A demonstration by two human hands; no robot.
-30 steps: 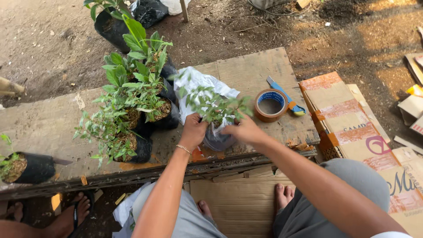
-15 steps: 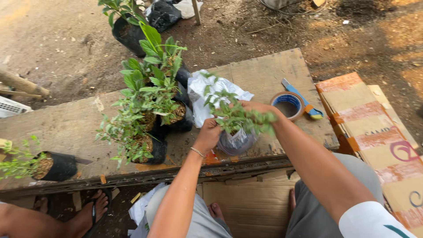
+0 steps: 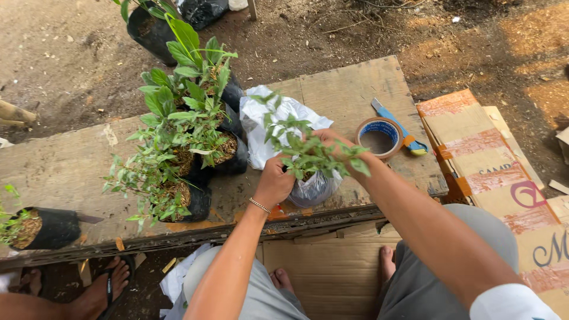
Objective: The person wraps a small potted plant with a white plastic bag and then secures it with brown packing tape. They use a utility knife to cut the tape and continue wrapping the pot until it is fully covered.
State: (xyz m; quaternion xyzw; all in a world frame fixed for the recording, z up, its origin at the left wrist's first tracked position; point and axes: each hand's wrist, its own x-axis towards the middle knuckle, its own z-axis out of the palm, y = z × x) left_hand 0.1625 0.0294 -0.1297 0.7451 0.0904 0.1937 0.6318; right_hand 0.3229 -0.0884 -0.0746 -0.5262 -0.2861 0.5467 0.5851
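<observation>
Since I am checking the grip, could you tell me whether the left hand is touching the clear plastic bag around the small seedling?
Touching. The head view shows the left hand closed against the top of the clear plastic bag, with no gap between them.

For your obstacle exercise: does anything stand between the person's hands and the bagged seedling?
Nothing visible does. The left hand and right hand both already touch the bagged seedling; its own leaves partly hide the right hand.

The scene is lit by soft, even daylight, with sunlit patches on the ground (image 3: 533, 35) beyond the hands, faint shadows, sharp focus, and slight edge distortion.
</observation>
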